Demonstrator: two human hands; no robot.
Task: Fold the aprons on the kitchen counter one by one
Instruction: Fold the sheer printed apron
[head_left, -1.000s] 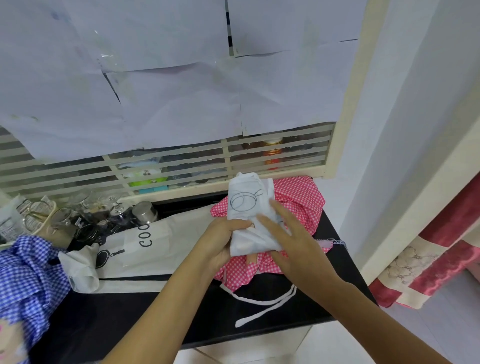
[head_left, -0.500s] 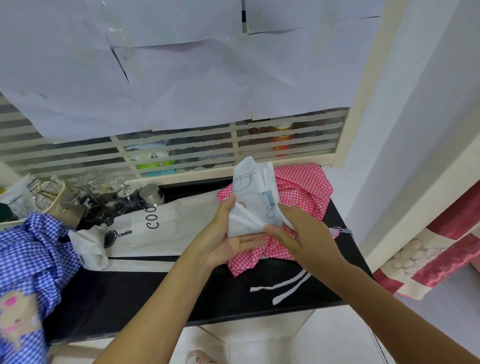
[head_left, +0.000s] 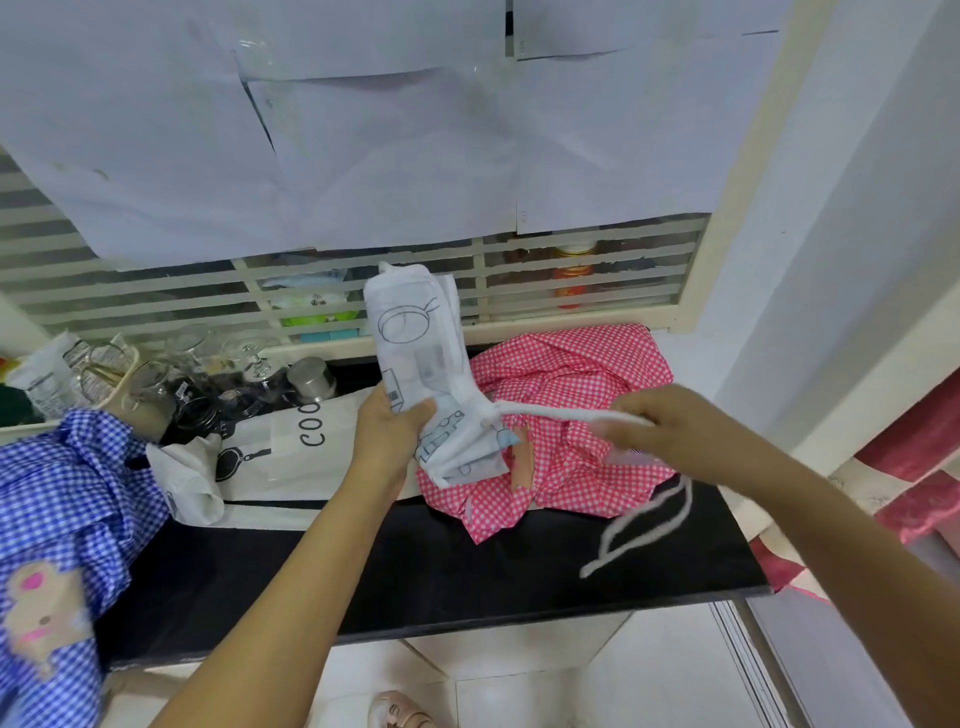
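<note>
A folded white cloth apron printed with line drawings of kitchenware (head_left: 415, 374) is held upright above the back of the black stone counter (head_left: 415, 571). Its lower half is gripped by the left hand (head_left: 387, 431), with the thumb across the front and the fingers wrapped behind. A white fabric strap (head_left: 550, 413) is stretched taut from the bundle's waist towards the counter's right end, where it is pinched in the curled fingers of the right hand (head_left: 670, 431); this hand is blurred. The strap's loose end hangs in a loop above the counter's front right part.

A crumpled pink-and-white gingham apron (head_left: 571, 374) lies on the counter's back right area, under the held bundle. A white apron lettered "COO" (head_left: 291, 447) is spread flat on the counter's back left. A blue-and-white gingham apron (head_left: 67, 493) is draped over the counter's left end.

Clear drinking glasses (head_left: 249, 353) and a steel cup (head_left: 311, 376) are grouped at the counter's back left corner; their contents cannot be told.
</note>
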